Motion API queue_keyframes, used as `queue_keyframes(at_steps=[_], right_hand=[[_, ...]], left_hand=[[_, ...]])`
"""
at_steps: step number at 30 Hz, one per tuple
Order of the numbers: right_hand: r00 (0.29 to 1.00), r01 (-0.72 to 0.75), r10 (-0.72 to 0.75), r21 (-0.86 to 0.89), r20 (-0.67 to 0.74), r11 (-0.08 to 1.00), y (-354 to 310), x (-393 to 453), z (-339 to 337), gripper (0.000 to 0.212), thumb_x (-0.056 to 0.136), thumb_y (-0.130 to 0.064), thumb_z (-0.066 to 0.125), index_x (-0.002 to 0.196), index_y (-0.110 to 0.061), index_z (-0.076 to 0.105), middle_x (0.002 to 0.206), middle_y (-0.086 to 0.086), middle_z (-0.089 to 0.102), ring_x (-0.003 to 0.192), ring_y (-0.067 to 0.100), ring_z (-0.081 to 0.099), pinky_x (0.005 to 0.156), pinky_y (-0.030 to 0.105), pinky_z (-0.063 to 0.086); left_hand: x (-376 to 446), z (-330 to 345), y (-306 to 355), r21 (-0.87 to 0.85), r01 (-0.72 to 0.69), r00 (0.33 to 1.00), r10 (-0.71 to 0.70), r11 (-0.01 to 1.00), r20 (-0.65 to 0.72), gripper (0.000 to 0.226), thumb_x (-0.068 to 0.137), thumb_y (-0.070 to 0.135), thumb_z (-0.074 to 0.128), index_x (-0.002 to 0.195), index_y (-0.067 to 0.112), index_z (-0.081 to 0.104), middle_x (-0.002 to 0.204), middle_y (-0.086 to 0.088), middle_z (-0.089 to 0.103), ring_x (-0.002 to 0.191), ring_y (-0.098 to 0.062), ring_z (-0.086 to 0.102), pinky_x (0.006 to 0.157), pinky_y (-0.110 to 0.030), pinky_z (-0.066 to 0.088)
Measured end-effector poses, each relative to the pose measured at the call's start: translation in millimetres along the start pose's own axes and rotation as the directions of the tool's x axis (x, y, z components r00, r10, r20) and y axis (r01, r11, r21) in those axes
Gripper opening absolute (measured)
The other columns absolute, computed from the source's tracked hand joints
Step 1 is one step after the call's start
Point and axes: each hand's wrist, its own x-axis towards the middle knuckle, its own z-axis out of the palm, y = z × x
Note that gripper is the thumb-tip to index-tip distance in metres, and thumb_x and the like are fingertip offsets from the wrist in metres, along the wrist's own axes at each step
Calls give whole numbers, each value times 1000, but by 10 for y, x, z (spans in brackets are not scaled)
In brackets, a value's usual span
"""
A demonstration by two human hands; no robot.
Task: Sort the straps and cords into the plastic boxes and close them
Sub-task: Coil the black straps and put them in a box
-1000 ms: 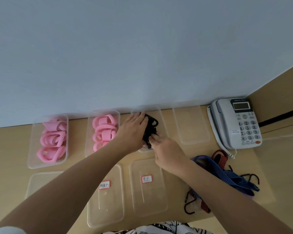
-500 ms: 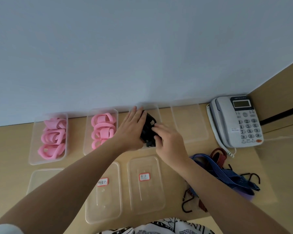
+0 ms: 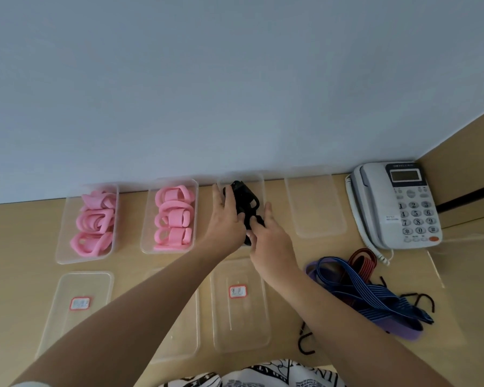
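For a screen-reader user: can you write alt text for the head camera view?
Both hands, left hand and right hand, press black straps into the third clear box along the wall. Two boxes hold pink straps, lids lie in front, striped hook cords beside a telephone.

Pink straps (image 3: 91,224) fill one clear plastic box (image 3: 65,248), and more pink straps (image 3: 173,219) fill the clear box (image 3: 147,241) beside it; black straps (image 3: 245,201) lie in a third clear box (image 3: 260,181). The clear lids (image 3: 239,333) carry white labels (image 3: 237,291) edged in red. The bungee cords (image 3: 366,289) are blue with pale stripes, red with dark stripes, and purple, with black hooks (image 3: 425,300). Grey telephone (image 3: 375,208), orange button (image 3: 433,239), tan wooden table (image 3: 17,247), pale blue-grey wall (image 3: 235,79)
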Motion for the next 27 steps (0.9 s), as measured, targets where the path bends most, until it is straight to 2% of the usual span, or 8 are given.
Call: queue_keyframes(at_steps=[3, 6, 11, 15, 18, 21, 25, 27], right_hand=[[998, -10, 14, -76, 53, 997, -6, 1, 37, 45, 101, -19, 52, 145, -13, 44, 167, 19, 0, 143, 30, 39, 101, 31, 49], [998, 7, -4, -64, 58, 998, -50, -6, 66, 53, 98, -17, 53, 148, -8, 38, 167, 19, -5, 149, 30, 30, 109, 32, 42], [1000, -6, 10, 136, -28, 991, 12, -11, 0, 35, 102, -19, 50, 136, -11, 57, 167, 14, 15, 129, 29, 54, 98, 31, 47], [996, -20, 41, 262, -77, 965, 148, -24, -71, 42, 101, -18, 55, 142, -13, 53, 164, 9, 28, 146, 21, 36, 108, 18, 27], [991, -17, 53, 289, -120, 957, 206, -39, -133, 42, 99, -16, 58, 141, -11, 55, 158, 13, 39, 148, 21, 32, 112, 22, 21], [984, 10, 40, 283, -171, 959, 227, -130, -160, 39, 98, -14, 60, 136, -8, 59, 147, 14, 52, 141, 26, 45, 114, 31, 32], [967, 56, 12, 257, -256, 965, 231, -353, -151, 29, 93, -8, 63, 122, -4, 66, 121, 11, 67, 114, 26, 62, 95, 31, 46], [965, 41, 27, 252, -262, 967, 234, -495, -139, 29, 92, -7, 63, 121, -3, 67, 121, 11, 68, 113, 26, 62, 94, 31, 45]], left_hand=[[-7, 48, -31, 97, -34, 999, 32, 995, 21, 64, 107, 13, 38, 160, 6, 4, 165, -17, -25, 155, -37, -5, 118, -24, 12], [13, 58, -30, 64, 19, 999, -20, 998, 27, 64, 107, 15, 37, 161, 7, 4, 164, -17, -28, 156, -30, -5, 101, -8, 8], [13, -20, -40, 12, 52, 999, -52, 999, 9, 64, 106, 23, 41, 162, 23, 13, 169, 0, -19, 156, -22, 6, 111, -22, 15], [-12, -176, 8, 45, 42, 995, -38, 998, -94, 58, 104, 21, 45, 159, 23, 26, 170, -5, 7, 156, -19, 4, 120, -33, 13], [-92, -258, 47, 21, 42, 980, -37, 999, -197, 51, 102, 19, 51, 153, 18, 41, 163, -6, 33, 151, -24, 26, 124, -38, 19], [-268, -308, 27, 6, -10, 957, 11, 1000, -289, 39, 99, 17, 59, 137, 17, 60, 139, -4, 60, 124, -26, 58, 108, -45, 46], [-597, -264, -42, 129, -124, 928, 161, 984, -335, 27, 93, 10, 66, 119, 16, 72, 120, -4, 70, 109, -24, 63, 93, -38, 52], [-717, -212, -94, 228, -220, 915, 282, 948, -288, 23, 87, 5, 72, 110, 11, 76, 111, -7, 73, 107, -30, 64, 91, -41, 52]])
